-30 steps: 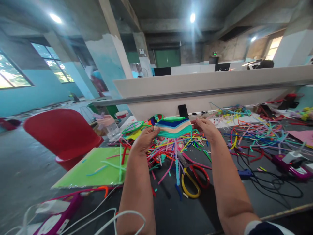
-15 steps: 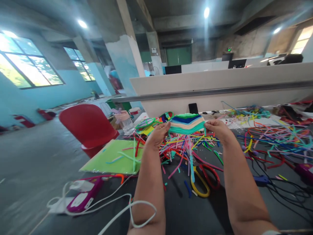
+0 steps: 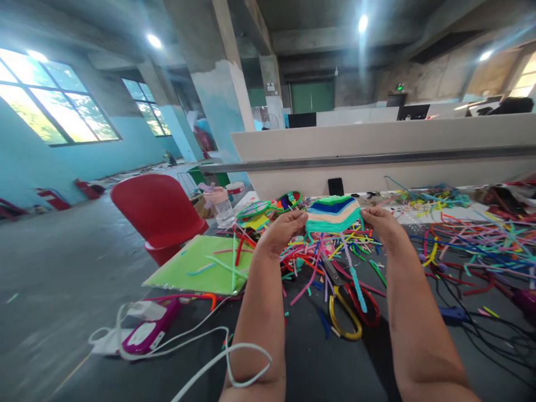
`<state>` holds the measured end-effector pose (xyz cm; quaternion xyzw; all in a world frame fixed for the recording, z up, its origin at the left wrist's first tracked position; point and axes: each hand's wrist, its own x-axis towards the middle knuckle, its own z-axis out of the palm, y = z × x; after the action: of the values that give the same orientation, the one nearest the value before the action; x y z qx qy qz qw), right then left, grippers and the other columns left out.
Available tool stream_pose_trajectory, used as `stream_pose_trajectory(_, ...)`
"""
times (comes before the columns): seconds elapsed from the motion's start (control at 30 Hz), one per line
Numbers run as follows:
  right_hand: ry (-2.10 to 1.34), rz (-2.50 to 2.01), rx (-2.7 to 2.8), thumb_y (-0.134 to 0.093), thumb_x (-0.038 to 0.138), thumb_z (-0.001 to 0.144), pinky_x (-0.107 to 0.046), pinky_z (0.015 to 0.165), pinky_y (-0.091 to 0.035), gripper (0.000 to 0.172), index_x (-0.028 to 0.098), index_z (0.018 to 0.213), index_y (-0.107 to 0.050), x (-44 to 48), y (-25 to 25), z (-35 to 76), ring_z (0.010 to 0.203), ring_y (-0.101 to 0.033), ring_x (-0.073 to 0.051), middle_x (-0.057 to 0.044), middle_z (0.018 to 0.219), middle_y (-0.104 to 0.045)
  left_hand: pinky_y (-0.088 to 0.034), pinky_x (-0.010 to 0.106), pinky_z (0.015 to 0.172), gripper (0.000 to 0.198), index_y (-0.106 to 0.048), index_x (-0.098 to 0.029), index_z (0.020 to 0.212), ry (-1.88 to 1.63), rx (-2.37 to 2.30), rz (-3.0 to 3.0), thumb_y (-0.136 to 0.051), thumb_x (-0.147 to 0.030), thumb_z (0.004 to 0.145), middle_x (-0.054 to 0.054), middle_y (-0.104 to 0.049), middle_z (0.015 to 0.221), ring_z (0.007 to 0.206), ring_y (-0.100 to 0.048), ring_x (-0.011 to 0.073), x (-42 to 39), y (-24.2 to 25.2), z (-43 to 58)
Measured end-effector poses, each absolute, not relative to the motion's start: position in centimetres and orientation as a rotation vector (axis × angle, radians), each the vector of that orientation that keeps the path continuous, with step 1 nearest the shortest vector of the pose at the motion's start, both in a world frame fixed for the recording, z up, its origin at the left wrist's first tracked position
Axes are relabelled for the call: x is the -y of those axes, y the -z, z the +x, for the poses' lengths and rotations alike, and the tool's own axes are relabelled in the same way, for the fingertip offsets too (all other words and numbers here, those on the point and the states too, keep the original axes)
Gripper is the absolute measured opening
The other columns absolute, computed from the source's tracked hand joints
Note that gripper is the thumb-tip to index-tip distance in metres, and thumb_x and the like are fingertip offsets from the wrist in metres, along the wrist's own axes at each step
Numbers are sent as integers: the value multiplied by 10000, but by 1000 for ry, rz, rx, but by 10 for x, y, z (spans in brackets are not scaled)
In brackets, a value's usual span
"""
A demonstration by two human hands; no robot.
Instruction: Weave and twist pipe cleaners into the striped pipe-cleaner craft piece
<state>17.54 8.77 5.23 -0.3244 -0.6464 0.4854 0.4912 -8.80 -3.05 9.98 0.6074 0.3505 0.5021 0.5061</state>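
Observation:
Both hands hold up a striped panel of fuzzy pipe cleaners (image 3: pixel 334 214), banded in green, dark blue, peach and teal. My left hand (image 3: pixel 287 228) pinches its left edge, and the closed fingers of my right hand (image 3: pixel 379 220) grip the right edge. Below the panel hangs a lilac and light-blue pipe cleaner strand (image 3: pixel 355 282); where its upper end joins is hidden. Scissors (image 3: pixel 345 318) with one yellow and one red handle loop lie on the dark table under it, among many loose coloured pipe cleaners (image 3: pixel 307 265).
A green sheet (image 3: pixel 196 265) lies left of my left arm, near a purple power strip (image 3: pixel 153 329) with a white cable. Behind stand a pink-lidded bottle (image 3: pixel 220 204) and a red chair (image 3: pixel 157 206). More pipe cleaners (image 3: pixel 481 240) and black cables (image 3: pixel 486 329) spread at right.
The panel and both hands sit slightly further right in view, as does the whole scene. The hanging strand has swung right, across the red scissor loop. Both hands keep their hold.

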Motion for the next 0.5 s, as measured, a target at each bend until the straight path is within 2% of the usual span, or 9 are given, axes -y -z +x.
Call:
stream_pose_trajectory(0.3,-1200,-791,1472,-734,569,589,-259,489,-317,412,182,580,-594,-81,-60,174,470,-395,-101,23,503,-489,-459,247,587,380,-652,-119,868,-1225,-884,1516,-612,-490,793,33,-650,665,562,-579,121,35,-105,-82)
stream_pose_trajectory(0.5,-1238,-734,1511,-729,536,630,-263,548,-392,385,178,572,-600,-69,-70,175,517,-468,-110,9,542,-539,-425,227,625,295,-640,-133,908,-1323,-996,1633,-714,-351,724,10,-651,663,613,-579,124,26,-100,-95)
